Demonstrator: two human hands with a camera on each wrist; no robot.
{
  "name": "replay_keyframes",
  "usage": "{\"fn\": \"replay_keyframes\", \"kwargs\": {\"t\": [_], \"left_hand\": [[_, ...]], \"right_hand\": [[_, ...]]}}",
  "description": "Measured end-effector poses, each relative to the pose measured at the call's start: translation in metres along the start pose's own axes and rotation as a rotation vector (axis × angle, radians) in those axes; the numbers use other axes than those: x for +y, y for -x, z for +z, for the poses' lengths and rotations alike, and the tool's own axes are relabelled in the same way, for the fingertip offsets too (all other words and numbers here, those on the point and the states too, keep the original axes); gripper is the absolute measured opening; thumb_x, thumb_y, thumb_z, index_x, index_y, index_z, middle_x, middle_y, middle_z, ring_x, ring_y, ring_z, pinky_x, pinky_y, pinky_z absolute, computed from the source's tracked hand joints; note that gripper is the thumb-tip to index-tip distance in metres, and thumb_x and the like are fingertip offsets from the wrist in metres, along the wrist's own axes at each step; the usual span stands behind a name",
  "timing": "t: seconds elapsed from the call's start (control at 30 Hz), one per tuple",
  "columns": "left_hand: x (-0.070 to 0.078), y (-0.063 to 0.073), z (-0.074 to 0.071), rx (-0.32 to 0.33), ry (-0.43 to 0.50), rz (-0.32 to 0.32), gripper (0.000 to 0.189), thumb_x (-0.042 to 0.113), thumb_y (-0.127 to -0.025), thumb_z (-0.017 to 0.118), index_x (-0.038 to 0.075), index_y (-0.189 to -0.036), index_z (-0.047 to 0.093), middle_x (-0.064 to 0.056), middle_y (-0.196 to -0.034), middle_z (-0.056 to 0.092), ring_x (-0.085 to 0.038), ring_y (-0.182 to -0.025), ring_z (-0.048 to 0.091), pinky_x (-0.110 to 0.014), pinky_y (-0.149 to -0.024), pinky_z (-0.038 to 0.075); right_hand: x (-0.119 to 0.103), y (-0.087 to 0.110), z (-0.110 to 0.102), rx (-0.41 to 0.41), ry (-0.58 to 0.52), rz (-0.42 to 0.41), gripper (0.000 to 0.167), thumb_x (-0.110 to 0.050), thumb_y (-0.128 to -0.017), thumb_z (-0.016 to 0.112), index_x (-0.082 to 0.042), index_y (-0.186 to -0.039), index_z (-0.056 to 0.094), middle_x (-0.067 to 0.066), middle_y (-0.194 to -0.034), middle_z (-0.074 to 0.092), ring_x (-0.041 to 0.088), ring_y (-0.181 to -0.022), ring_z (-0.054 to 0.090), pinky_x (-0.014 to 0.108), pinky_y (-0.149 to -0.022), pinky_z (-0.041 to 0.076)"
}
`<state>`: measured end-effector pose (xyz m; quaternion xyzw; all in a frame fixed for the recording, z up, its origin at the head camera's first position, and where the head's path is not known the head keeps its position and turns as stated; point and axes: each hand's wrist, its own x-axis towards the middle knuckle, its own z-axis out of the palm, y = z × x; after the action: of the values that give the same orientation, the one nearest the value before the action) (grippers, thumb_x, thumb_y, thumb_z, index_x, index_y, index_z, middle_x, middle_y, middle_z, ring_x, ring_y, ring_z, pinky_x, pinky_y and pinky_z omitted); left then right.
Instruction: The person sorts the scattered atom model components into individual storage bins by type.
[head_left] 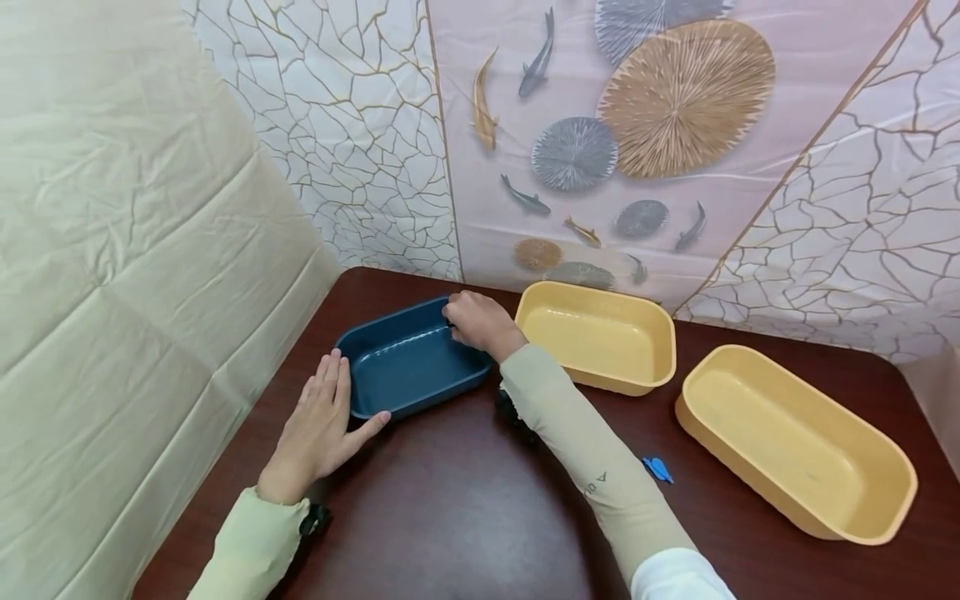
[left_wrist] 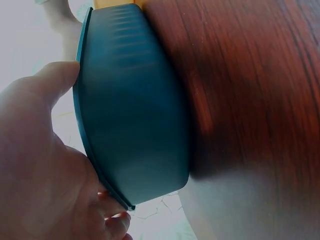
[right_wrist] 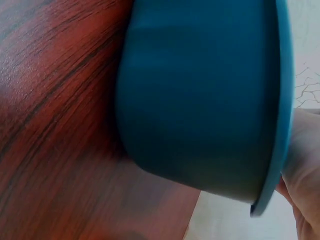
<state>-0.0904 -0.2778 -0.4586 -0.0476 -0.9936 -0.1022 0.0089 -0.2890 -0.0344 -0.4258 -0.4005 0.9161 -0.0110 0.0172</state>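
Observation:
A dark blue rectangular plastic tub (head_left: pixel 420 367) stands upright on the brown table at the left, its inside bare. My left hand (head_left: pixel 318 417) lies against its left end with straight fingers, the thumb along the near rim. In the left wrist view the thumb (left_wrist: pixel 62 77) touches the tub's rim. My right hand (head_left: pixel 480 321) grips the rim at the far right corner with curled fingers. The right wrist view shows the tub's outer wall (right_wrist: pixel 200 95), with part of the hand behind the rim; the fingertips are mostly hidden.
Two yellow tubs stand to the right: one (head_left: pixel 600 333) beside the blue tub, another (head_left: pixel 795 442) farther right, set at an angle. A small bright blue piece (head_left: pixel 657 469) lies on the table (head_left: pixel 450 500) by my right forearm. A patterned cloth (head_left: pixel 495 250) hangs behind the table.

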Motion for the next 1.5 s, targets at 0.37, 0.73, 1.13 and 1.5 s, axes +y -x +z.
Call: {"fn": "replay_keyframes", "kwargs": {"t": [0.37,0.73,1.13,1.5], "left_hand": [[-0.003,0.004,-0.003,0.008,0.006,0.017,0.108,0.064,-0.099,0.058,-0.012,-0.164,0.017,-0.030,-0.175,0.013,-0.051,-0.161,0.016,-0.067,-0.127,0.024],[-0.004,0.006,-0.007,0.005,-0.004,0.016,0.108,0.064,-0.099,0.058,-0.013,-0.163,0.017,-0.032,-0.174,0.014,-0.053,-0.160,0.017,-0.068,-0.126,0.025],[-0.003,0.003,-0.008,0.011,0.002,0.037,0.109,0.065,-0.099,0.057,-0.014,-0.162,0.017,-0.034,-0.173,0.014,-0.054,-0.159,0.019,-0.070,-0.124,0.027],[0.004,0.002,-0.005,0.002,0.014,0.044,0.109,0.065,-0.099,0.057,-0.013,-0.163,0.016,-0.033,-0.173,0.013,-0.054,-0.159,0.017,-0.070,-0.125,0.025]], "right_hand": [[0.003,0.030,-0.026,0.056,-0.071,-0.037,0.030,-0.020,-0.103,0.070,-0.006,-0.129,0.074,0.011,-0.123,0.072,0.026,-0.113,0.069,0.036,-0.096,0.061],[0.009,0.080,-0.070,0.082,-0.136,-0.102,0.025,-0.018,-0.100,0.073,-0.003,-0.120,0.076,0.014,-0.114,0.075,0.024,-0.099,0.069,0.036,-0.089,0.061],[0.017,0.137,-0.090,0.098,-0.196,-0.117,0.020,-0.011,-0.097,0.075,-0.004,-0.115,0.079,0.011,-0.112,0.078,0.023,-0.103,0.073,0.037,-0.092,0.062],[0.007,0.179,-0.076,0.089,-0.186,-0.184,0.009,-0.011,-0.091,0.081,-0.008,-0.097,0.075,0.004,-0.089,0.070,0.016,-0.083,0.064,0.031,-0.075,0.058]]}}
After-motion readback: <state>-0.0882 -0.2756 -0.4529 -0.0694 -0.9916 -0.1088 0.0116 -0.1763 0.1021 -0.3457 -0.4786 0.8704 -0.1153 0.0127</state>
